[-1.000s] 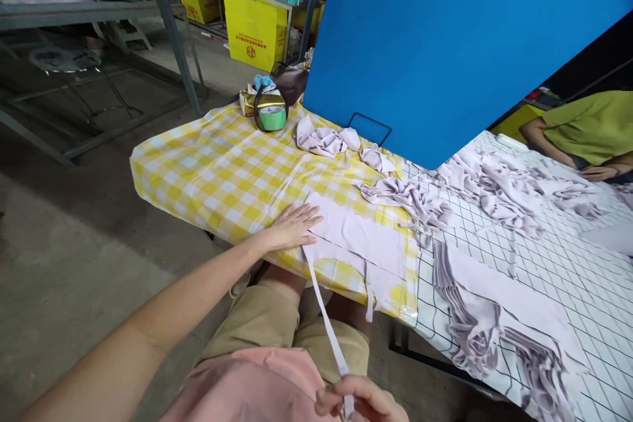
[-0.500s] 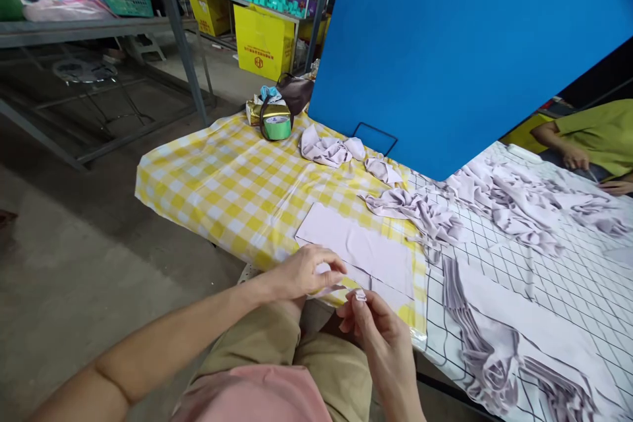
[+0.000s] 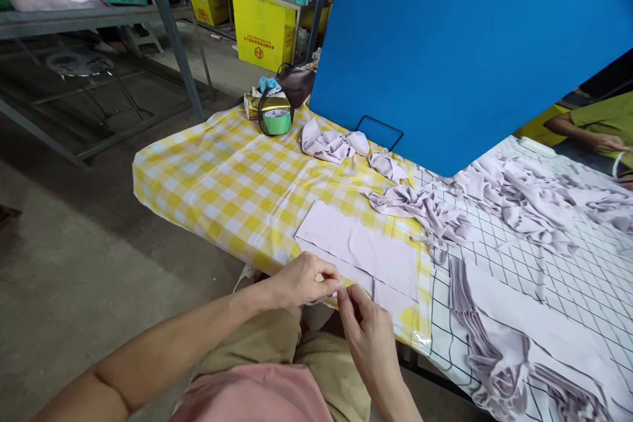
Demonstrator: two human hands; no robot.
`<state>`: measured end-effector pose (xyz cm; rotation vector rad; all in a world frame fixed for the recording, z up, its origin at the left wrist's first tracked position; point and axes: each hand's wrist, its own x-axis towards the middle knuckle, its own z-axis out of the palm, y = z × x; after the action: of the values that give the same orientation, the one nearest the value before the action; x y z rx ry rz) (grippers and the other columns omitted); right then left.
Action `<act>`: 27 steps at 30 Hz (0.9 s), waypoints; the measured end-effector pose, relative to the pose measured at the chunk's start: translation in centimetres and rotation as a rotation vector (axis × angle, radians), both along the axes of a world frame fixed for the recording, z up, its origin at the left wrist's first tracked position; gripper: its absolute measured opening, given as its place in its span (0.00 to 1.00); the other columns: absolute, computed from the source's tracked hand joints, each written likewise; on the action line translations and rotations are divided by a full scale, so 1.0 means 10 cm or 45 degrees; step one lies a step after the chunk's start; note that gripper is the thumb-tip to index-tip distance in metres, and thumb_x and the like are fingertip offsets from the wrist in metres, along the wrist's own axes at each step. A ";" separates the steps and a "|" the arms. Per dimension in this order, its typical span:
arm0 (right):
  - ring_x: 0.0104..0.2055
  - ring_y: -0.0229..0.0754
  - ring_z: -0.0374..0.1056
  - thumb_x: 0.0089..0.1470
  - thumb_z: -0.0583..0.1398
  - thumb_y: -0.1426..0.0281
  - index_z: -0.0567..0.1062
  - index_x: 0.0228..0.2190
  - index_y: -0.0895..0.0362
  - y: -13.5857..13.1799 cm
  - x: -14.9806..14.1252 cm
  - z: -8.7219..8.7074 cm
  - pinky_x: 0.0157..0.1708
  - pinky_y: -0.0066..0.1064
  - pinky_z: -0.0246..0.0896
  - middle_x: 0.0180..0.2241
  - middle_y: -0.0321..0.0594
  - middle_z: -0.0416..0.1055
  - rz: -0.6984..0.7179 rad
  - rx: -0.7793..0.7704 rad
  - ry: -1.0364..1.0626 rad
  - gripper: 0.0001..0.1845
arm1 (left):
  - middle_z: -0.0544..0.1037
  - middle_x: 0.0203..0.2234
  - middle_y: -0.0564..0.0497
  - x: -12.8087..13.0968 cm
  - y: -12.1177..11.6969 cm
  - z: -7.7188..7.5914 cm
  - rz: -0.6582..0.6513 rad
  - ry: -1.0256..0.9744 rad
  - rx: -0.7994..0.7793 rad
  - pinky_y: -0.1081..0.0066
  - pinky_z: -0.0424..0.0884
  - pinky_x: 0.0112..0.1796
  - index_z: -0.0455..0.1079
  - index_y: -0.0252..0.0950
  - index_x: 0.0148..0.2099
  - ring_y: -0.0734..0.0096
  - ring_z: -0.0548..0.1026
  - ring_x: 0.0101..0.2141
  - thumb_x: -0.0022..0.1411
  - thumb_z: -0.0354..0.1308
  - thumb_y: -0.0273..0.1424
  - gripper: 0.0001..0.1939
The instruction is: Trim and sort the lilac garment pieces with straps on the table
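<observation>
My left hand (image 3: 309, 280) is closed in a pinch over the table's near edge, on what looks like a thin pale lavender fabric strip, mostly hidden by the fingers. Its fingertips meet those of my right hand (image 3: 368, 323), also pinched. Between them shows a pale speck, part of the small white buckle seen in my right fingers a moment before. Just beyond my hands, a flat pale lavender fabric piece (image 3: 359, 241) lies on the yellow checked tablecloth (image 3: 212, 178).
Crumpled lavender fabric (image 3: 420, 208) and a layered stack of strips (image 3: 494, 323) lie to the right. A large blue board (image 3: 445, 46) stands across the table. Green tape (image 3: 277, 122) sits at the far left. Another person's hand (image 3: 606, 143) works at far right.
My hands have come together, and my left thumb and fingers have closed into a pinch. The white buckle in my right fingers is now mostly covered. The other person's hand has risen.
</observation>
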<state>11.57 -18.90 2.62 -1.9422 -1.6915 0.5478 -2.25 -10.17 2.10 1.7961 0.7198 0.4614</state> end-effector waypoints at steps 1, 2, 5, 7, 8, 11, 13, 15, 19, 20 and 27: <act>0.17 0.34 0.51 0.57 0.48 0.59 0.59 0.17 0.54 0.01 0.00 -0.01 0.18 0.25 0.45 0.15 0.31 0.55 0.005 0.014 -0.007 0.20 | 0.70 0.17 0.55 -0.01 0.01 0.00 0.000 0.004 -0.066 0.79 0.61 0.26 0.69 0.32 0.25 0.79 0.64 0.20 0.58 0.51 0.32 0.13; 0.20 0.35 0.54 0.57 0.48 0.60 0.59 0.17 0.54 0.02 0.00 -0.03 0.20 0.26 0.49 0.18 0.33 0.58 0.007 0.033 -0.003 0.20 | 0.68 0.16 0.56 -0.01 0.01 0.00 0.006 0.003 -0.111 0.79 0.58 0.23 0.68 0.31 0.24 0.79 0.64 0.20 0.57 0.51 0.32 0.13; 0.30 0.39 0.61 0.53 0.52 0.61 0.63 0.23 0.55 0.05 0.00 -0.09 0.29 0.29 0.58 0.27 0.38 0.64 -0.029 0.105 0.141 0.12 | 0.64 0.14 0.57 0.00 0.03 0.00 0.079 0.012 -0.124 0.80 0.54 0.21 0.65 0.31 0.21 0.80 0.61 0.20 0.54 0.51 0.30 0.12; 0.32 0.39 0.63 0.51 0.54 0.62 0.63 0.29 0.55 0.07 -0.01 -0.14 0.32 0.30 0.60 0.30 0.39 0.65 -0.085 0.131 0.311 0.09 | 0.62 0.14 0.57 0.03 0.03 0.00 0.126 0.053 -0.106 0.79 0.53 0.21 0.64 0.31 0.20 0.80 0.60 0.19 0.53 0.51 0.29 0.11; 0.31 0.39 0.64 0.51 0.54 0.63 0.62 0.31 0.55 0.08 -0.03 -0.17 0.31 0.30 0.60 0.30 0.38 0.65 -0.112 0.132 0.380 0.09 | 0.61 0.13 0.57 0.05 0.03 0.00 0.146 0.084 -0.098 0.79 0.52 0.21 0.64 0.30 0.20 0.80 0.59 0.19 0.52 0.51 0.28 0.11; 0.24 0.36 0.61 0.54 0.51 0.65 0.60 0.31 0.55 0.11 -0.08 -0.22 0.24 0.26 0.57 0.25 0.34 0.63 -0.118 0.091 0.399 0.06 | 0.60 0.13 0.57 0.09 0.04 -0.02 0.195 0.162 -0.082 0.78 0.51 0.22 0.62 0.31 0.19 0.79 0.58 0.20 0.49 0.50 0.26 0.09; 0.23 0.36 0.61 0.56 0.49 0.68 0.61 0.31 0.55 0.13 -0.11 -0.24 0.22 0.25 0.55 0.24 0.34 0.63 -0.051 0.106 0.259 0.04 | 0.58 0.14 0.57 0.10 0.06 -0.05 0.226 0.183 -0.090 0.77 0.50 0.22 0.59 0.32 0.18 0.79 0.57 0.20 0.48 0.49 0.25 0.08; 0.23 0.37 0.61 0.56 0.48 0.71 0.63 0.30 0.55 0.14 -0.11 -0.27 0.21 0.25 0.53 0.25 0.35 0.64 0.025 0.197 0.054 0.06 | 0.55 0.14 0.58 0.10 0.09 -0.10 0.236 0.168 -0.124 0.77 0.49 0.21 0.55 0.33 0.18 0.80 0.55 0.20 0.48 0.47 0.26 0.09; 0.22 0.36 0.59 0.58 0.44 0.75 0.66 0.31 0.56 0.17 -0.07 -0.34 0.20 0.26 0.49 0.25 0.37 0.62 0.164 0.337 -0.317 0.12 | 0.54 0.13 0.58 0.09 0.16 -0.18 0.136 0.110 -0.310 0.77 0.48 0.20 0.52 0.34 0.17 0.80 0.54 0.18 0.50 0.47 0.30 0.12; 0.21 0.36 0.59 0.58 0.44 0.76 0.66 0.31 0.56 0.18 -0.05 -0.36 0.20 0.25 0.49 0.25 0.37 0.63 0.200 0.341 -0.374 0.13 | 0.55 0.12 0.58 0.09 0.18 -0.19 0.101 0.107 -0.365 0.77 0.49 0.20 0.53 0.34 0.17 0.80 0.55 0.18 0.50 0.46 0.30 0.12; 0.25 0.37 0.64 0.57 0.50 0.69 0.69 0.27 0.56 0.42 0.12 -0.31 0.25 0.25 0.55 0.25 0.38 0.67 0.067 0.309 -0.082 0.11 | 0.68 0.23 0.54 0.12 0.40 -0.28 0.095 0.205 0.226 0.75 0.62 0.31 0.63 0.34 0.26 0.74 0.66 0.28 0.53 0.49 0.25 0.05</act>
<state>12.74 -14.70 -0.52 -1.7634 -1.7635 0.2856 -1.09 -6.13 -0.68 1.9950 0.8826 0.4447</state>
